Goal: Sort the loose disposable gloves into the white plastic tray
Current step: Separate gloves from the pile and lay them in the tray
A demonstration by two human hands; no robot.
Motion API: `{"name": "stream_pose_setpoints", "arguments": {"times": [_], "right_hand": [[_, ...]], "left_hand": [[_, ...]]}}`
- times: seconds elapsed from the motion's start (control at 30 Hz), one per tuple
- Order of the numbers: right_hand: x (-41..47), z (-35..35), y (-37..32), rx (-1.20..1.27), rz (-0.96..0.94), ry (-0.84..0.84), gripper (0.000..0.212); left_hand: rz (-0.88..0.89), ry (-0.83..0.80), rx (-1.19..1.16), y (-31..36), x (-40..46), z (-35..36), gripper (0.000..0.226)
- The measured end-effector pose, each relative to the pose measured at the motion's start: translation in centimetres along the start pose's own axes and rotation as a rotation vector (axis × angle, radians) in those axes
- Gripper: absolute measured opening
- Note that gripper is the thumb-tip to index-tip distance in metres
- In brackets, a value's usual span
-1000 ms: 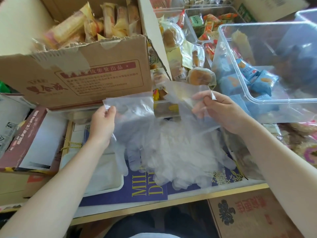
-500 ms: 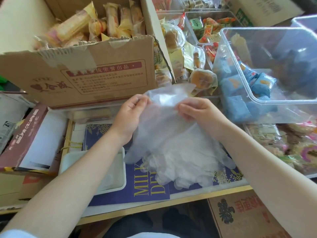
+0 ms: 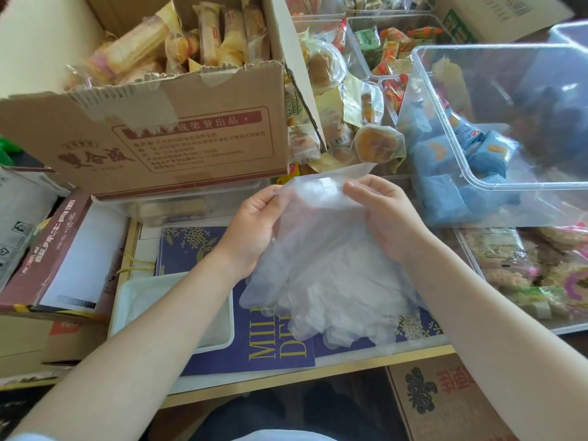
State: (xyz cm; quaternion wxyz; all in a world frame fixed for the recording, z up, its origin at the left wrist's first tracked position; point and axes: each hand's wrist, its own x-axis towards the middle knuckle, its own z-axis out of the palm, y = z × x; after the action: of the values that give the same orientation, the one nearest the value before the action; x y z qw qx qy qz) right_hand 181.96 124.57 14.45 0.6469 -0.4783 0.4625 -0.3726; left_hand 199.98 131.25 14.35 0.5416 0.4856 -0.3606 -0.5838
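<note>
Pinching the cuff edges of a thin, clear bunch of disposable gloves [image 3: 321,249], two bare hands hold it up over the blue printed sheet [image 3: 273,348]; the left hand [image 3: 254,227] nips the left edge between thumb and curled fingers; the right hand [image 3: 386,214] curls its fingers round the right edge; how many gloves are in the crinkled, translucent bunch cannot be counted, their limp fingers draping onto the sheet; one white plastic tray [image 3: 127,300], shallow and rectangular with rounded corners, lies just left of the gloves, partly under the left forearm; one torn cardboard box [image 3: 178,135] of wrapped snacks stands behind; one clear rigid bin [image 3: 496,122] holds blue packets.
</note>
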Motion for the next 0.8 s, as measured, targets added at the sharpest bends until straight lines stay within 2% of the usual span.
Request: {"name": "stream_pose_setpoints", "arguments": {"times": [0.1, 0.17, 0.33, 0.5, 0.6, 0.67, 0.73, 0.8], "right_hand": [[-0.2, -0.2, 0.1, 0.029, -0.02, 0.073, 0.011], [-0.5, -0.3, 0.0, 0.008, -0.032, 0.116, 0.007], [-1.0, -0.3, -0.1, -0.014, 0.009, 0.151, 0.017], [-1.8, 0.1, 0.0, -0.042, -0.059, 0.182, 0.023], [-2.1, 0.6, 0.3, -0.047, -0.125, 0.218, 0.03], [-2.3, 1.0, 0.2, -0.031, -0.149, 0.194, 0.036], [-2.4, 0.9, 0.1, -0.023, -0.146, 0.144, 0.043], [-2.4, 0.1, -0.5, -0.076, -0.077, 0.034, 0.046]], "left_hand": [[0.004, 0.031, 0.029, 0.1, -0.3, 0.2, 0.028], [0.007, 0.069, 0.144, 0.1, -0.5, 0.1, 0.028], [-0.02, 0.071, 0.421, -0.2, -0.5, -0.6, 0.027], [-0.068, 0.072, 0.373, -0.5, -0.9, -0.2, 0.041], [0.032, 0.022, 0.45, -0.8, -1.5, 0.2, 0.055], [0.083, -0.003, 0.492, -1.2, -1.5, 0.2, 0.044], [0.126, 0.026, 0.494, -1.3, -1.2, 0.2, 0.019], [0.145, 0.028, 0.427, -1.0, -1.1, 0.3, 0.007]]}}
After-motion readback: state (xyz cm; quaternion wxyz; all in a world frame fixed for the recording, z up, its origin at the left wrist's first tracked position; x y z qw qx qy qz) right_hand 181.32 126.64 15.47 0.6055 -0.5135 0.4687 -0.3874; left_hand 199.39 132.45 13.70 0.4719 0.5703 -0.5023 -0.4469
